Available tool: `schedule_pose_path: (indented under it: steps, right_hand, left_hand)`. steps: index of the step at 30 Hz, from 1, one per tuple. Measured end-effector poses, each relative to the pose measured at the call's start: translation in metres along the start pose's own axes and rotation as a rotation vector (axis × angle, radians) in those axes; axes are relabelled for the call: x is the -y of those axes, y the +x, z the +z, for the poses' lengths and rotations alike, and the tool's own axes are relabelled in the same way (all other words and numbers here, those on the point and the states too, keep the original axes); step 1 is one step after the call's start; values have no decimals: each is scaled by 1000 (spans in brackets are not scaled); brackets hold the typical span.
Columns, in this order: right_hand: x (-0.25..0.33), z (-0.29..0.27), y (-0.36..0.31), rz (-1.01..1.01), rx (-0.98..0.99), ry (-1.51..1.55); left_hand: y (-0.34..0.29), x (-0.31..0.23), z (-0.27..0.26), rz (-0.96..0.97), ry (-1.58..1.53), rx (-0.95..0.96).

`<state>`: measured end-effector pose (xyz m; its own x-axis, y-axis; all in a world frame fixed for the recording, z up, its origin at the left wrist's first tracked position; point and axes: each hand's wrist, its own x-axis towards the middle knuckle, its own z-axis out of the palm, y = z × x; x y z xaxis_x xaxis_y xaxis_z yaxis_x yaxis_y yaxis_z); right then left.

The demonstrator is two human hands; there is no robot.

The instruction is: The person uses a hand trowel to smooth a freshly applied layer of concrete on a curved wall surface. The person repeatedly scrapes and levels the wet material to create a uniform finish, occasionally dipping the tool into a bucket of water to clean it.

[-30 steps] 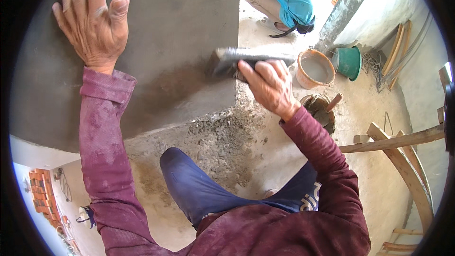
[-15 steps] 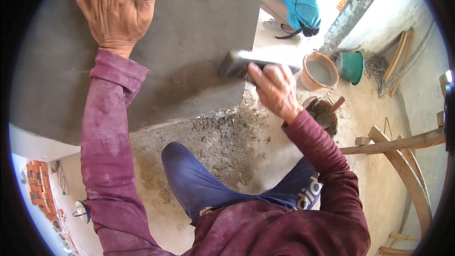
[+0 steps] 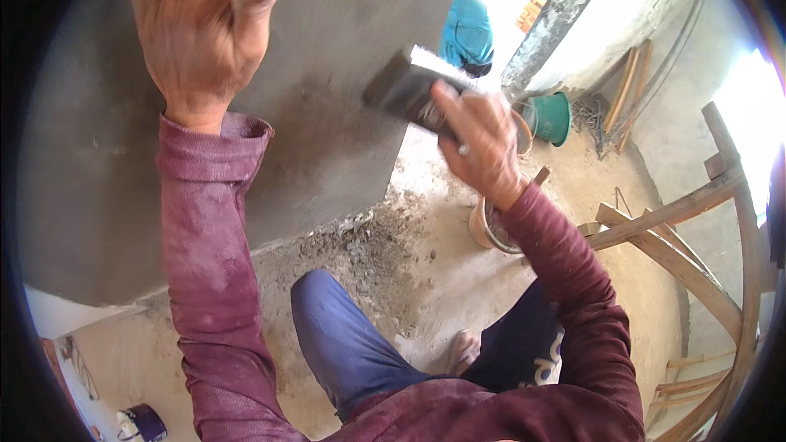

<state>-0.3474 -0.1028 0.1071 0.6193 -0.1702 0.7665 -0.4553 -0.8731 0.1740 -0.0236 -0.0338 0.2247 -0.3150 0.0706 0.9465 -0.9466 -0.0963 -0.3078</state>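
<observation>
A grey, freshly plastered wall (image 3: 327, 33) fills the upper left. My left hand (image 3: 201, 57) is raised in front of it at the upper left, thumb apart and holding nothing; the fingertips run out of the picture, and I cannot tell whether the palm touches the plaster. In my right hand (image 3: 489, 143) is a dark, rectangular plastering trowel (image 3: 409, 90), tilted at the wall's right edge and slightly blurred. My fingers wrap over its back and hide the handle. Beside the blade, a darker, wetter-looking patch shows on the plaster.
Mortar crumbs (image 3: 356, 266) lie along the wall's foot. Behind my right forearm stand a mortar bucket (image 3: 483, 227), a partly hidden orange bucket (image 3: 521, 135) and a green bucket (image 3: 550, 119). A wooden frame of planks (image 3: 667, 266) stands at right. Beyond the wall is a person in teal (image 3: 468, 29).
My view has shifted, so the buckets and the other person appear farther left. The trowel has turned, its blade now slanting up to the left. My left hand stays raised and open.
</observation>
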Motion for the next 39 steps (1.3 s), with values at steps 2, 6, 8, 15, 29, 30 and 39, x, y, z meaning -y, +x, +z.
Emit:
schedule_pose_path:
  steps: [2,6,8,15,29,30,39]
  right_hand:
    - [-16,-9,34,-19,-107,-10]
    - [-16,32,8,-102,122,75]
    - [-5,52,-41,-307,327,14]
    - [-31,6,5,-125,-100,-7]
    - [-18,36,-7,-241,63,59]
    - [-27,23,16,-216,-203,75]
    - [-23,93,-123,-477,671,218]
  left_hand:
    - [1,0,2,-103,-146,-159]
    - [8,13,-8,-181,-216,-380]
    - [-11,-6,-13,-296,-201,-429]
    - [-116,-33,-55,-290,246,-158]
    - [-165,-56,-45,-387,150,105]
    - [-165,-57,-41,-392,171,75]
    - [-173,-53,-38,-321,210,62]
